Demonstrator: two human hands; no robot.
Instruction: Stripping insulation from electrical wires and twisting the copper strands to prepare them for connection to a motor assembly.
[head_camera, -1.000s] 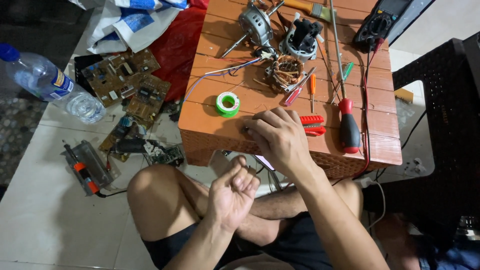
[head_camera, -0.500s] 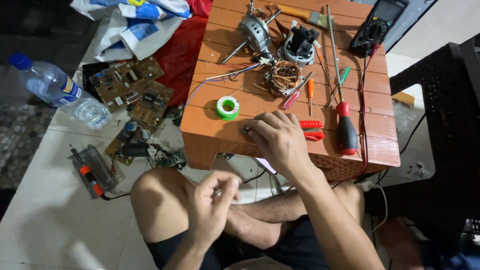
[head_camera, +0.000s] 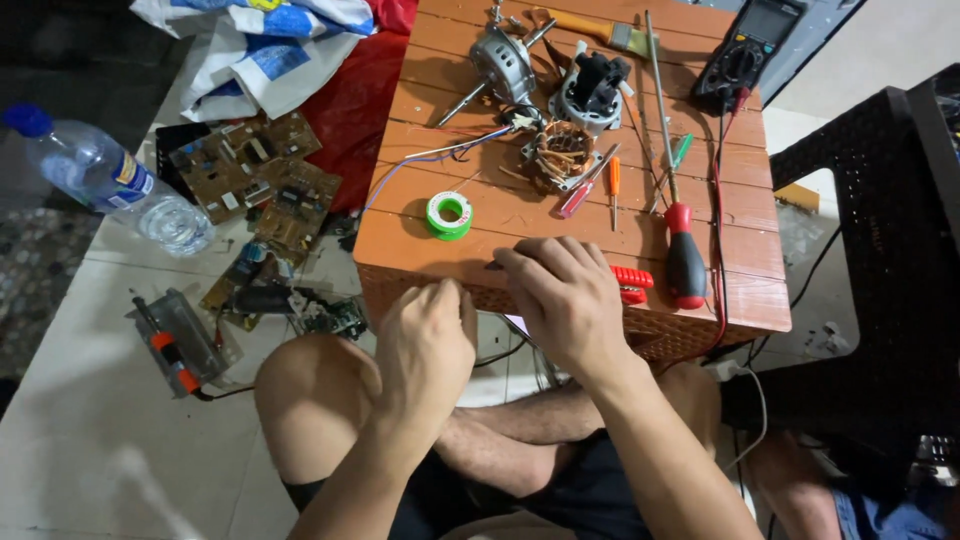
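Observation:
My right hand (head_camera: 560, 300) lies knuckles up on the front edge of a low brown slatted table (head_camera: 420, 245). Its fingers are curled over a small dark piece (head_camera: 494, 265) whose tip pokes out on the left. My left hand (head_camera: 425, 340) hovers at the table's front rim, just left of the right hand. Its back faces me and its curled fingers are hidden. A green tape roll (head_camera: 449, 215) lies just beyond both hands. Small red-handled cutters (head_camera: 632, 283) sit right of my right hand, beside a large red-and-black screwdriver (head_camera: 685, 262).
Further back on the table are a fan motor (head_camera: 503, 62), a copper-wound stator (head_camera: 562, 152), an orange screwdriver (head_camera: 614, 185), a brush (head_camera: 600, 30) and a multimeter (head_camera: 745, 52). Circuit boards (head_camera: 255, 170), a water bottle (head_camera: 110, 185) and a red cloth (head_camera: 350, 100) lie on the floor left; a black chair (head_camera: 880, 250) stands right.
My left hand has risen from my lap to the table's front rim, beside the right hand. The right hand has stayed on the edge.

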